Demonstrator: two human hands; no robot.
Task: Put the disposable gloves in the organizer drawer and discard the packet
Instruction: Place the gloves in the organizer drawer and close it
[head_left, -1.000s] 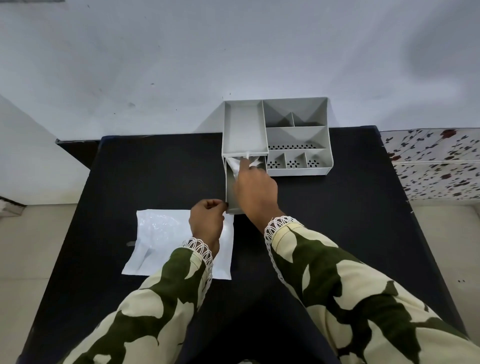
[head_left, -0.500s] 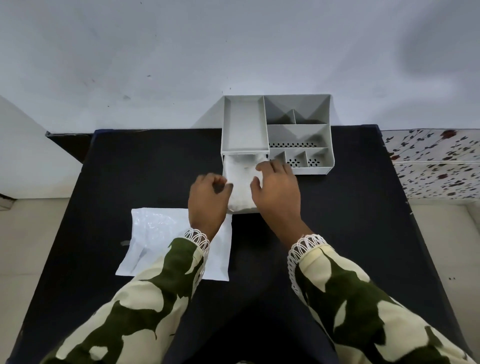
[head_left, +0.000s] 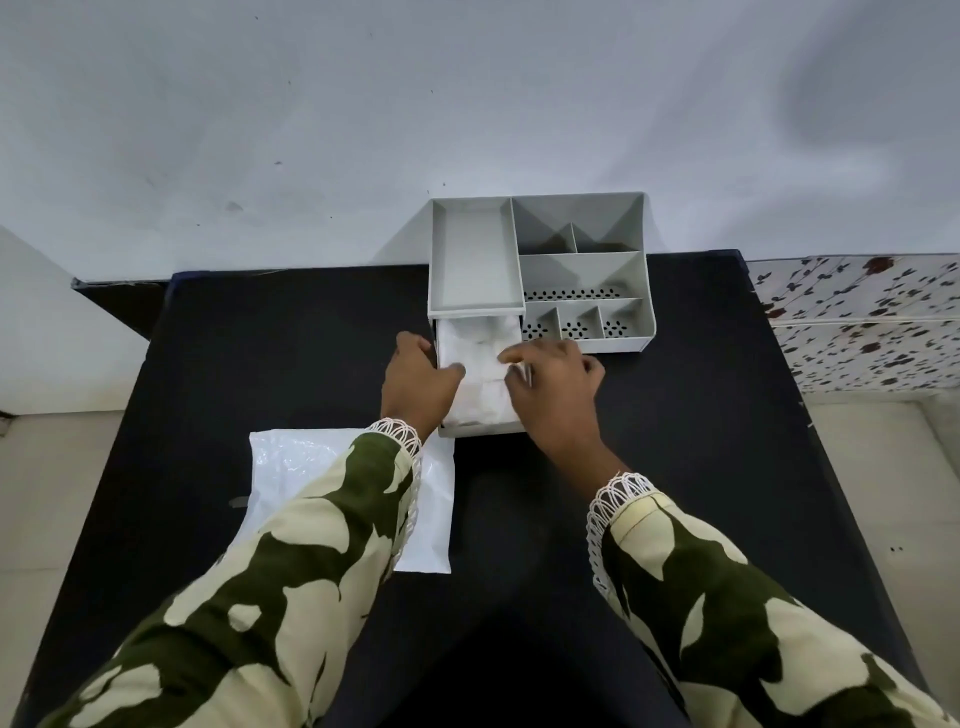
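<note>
A grey organizer (head_left: 582, 275) stands at the far edge of the black table (head_left: 260, 364). Its drawer (head_left: 480, 427) is pulled out toward me and holds a pile of translucent white disposable gloves (head_left: 480, 364). My left hand (head_left: 418, 384) rests on the drawer's left side, its thumb pressing on the gloves. My right hand (head_left: 553, 384) lies on the drawer's right side, fingers on the gloves' right edge. The white packet (head_left: 431, 499) lies flat on the table at near left, partly hidden under my left sleeve.
A white wall rises right behind the organizer. A floral-patterned surface (head_left: 857, 322) sits to the right of the table. Pale floor shows on both sides of the table.
My right hand came out from deep in the drawer to its right side. My left hand moved up from the drawer's front corner onto its left side. The gloves now lie spread in the drawer.
</note>
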